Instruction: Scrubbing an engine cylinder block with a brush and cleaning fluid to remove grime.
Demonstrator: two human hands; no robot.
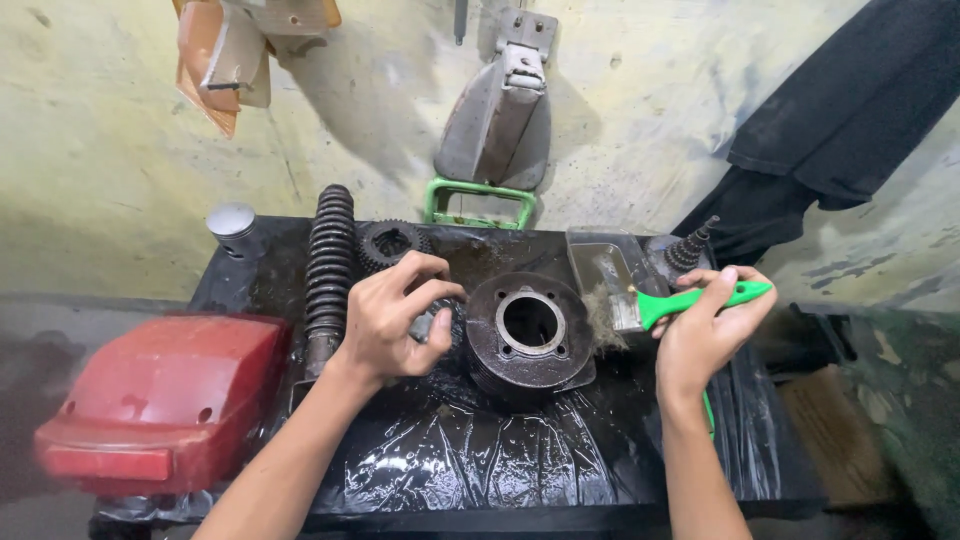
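Place: motorcycle repair workshop.
Evidence: oily bench point(480, 460), engine cylinder point(530, 335), suspension spring point(328, 260), sprocket point(388, 243), red tail cover point(165, 400), stained wall point(100, 150).

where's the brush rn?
Head view, right of centre: green-handled brush in the right hand, bristles against the right side of the dark engine cylinder.

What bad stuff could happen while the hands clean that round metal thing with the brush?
The black sheet looks wet and slick, so the finned cylinder might slide; only the left hand steadies it. The brush in the right hand could flick dirty liquid. The gear and coil spring sit close and could get knocked.
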